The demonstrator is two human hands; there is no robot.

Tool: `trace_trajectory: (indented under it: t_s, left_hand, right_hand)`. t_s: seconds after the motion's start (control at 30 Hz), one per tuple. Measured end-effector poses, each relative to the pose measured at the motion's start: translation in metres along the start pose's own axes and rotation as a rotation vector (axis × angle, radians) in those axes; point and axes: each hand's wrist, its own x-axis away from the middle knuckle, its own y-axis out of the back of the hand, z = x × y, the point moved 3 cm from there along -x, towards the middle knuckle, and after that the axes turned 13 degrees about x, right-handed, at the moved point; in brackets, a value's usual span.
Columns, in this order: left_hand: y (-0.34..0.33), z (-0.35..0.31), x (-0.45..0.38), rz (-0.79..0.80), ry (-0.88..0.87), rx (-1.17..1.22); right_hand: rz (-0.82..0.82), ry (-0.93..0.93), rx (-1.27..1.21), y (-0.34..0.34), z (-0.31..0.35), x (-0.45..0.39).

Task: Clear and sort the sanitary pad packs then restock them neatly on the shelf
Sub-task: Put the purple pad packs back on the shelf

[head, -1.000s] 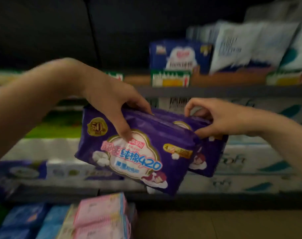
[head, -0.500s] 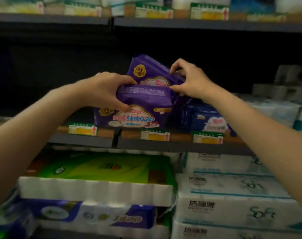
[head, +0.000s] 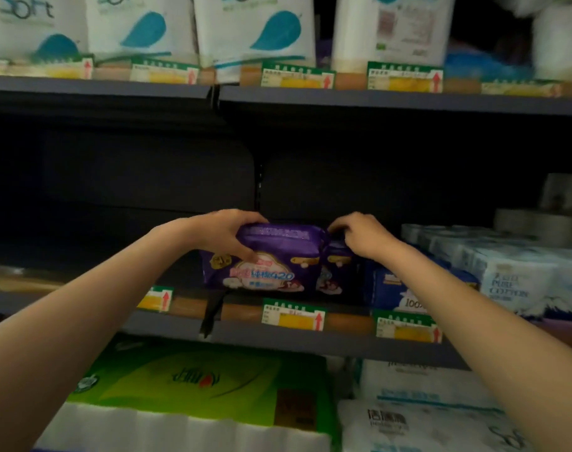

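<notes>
Middle shelf (head: 310,340) of a dark store rack, part stocked.

Two purple pad packs stand upright side by side on its board, the larger purple pack (head: 265,262) left of the smaller purple pack (head: 335,272), the two touching. Just right of them stands a blue pack (head: 395,288), then white cotton packs (head: 513,275) at the far right. Left of the purple packs the board shows nothing on it. Green and yellow price tags (head: 292,314) line the shelf's front edge.

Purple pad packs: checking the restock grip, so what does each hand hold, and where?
Left hand grips the front purple pack by its top left corner; right hand holds the second purple pack at its top edge.
</notes>
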Motion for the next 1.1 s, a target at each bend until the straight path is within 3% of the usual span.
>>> trace_trajectory:
  t_s: [0.13, 0.23, 0.4, 0.53, 0.7, 0.77, 0.93, 1.1]
  left_hand:
    - [-0.017, 0.008, -0.023, 0.151, 0.062, 0.055]
    - [-0.027, 0.012, -0.036, 0.17, 0.106, 0.072]
    - [-0.041, 0.006, -0.041, 0.113, 0.139, -0.213]
    - [-0.057, -0.003, -0.049, -0.035, 0.08, -0.315]
    - [-0.069, -0.01, -0.057, -0.08, 0.037, -0.286]
    - [-0.073, -0.015, -0.064, -0.065, 0.02, -0.281]
    - [-0.074, -0.016, -0.073, 0.017, 0.025, -0.259]
    - [-0.065, -0.01, -0.073, 0.041, 0.036, -0.251]
  right_hand:
    - [-0.023, -0.02, -0.079, 0.014, -0.017, 0.012]
    - [-0.012, 0.014, -0.021, 0.018, -0.021, 0.019]
    - [0.16, 0.171, 0.203, -0.015, -0.015, 0.041]
    - [0.068, 0.167, 0.489, -0.031, -0.029, 0.054]
    - [0.053, 0.188, 0.608, -0.036, -0.041, 0.047]
    - [0.062, 0.204, 0.552, -0.035, -0.045, 0.042]
    - [-0.007, 0.118, 0.024, -0.013, -0.043, 0.035]
    - [0.165, 0.119, 0.247, -0.021, -0.027, 0.015]
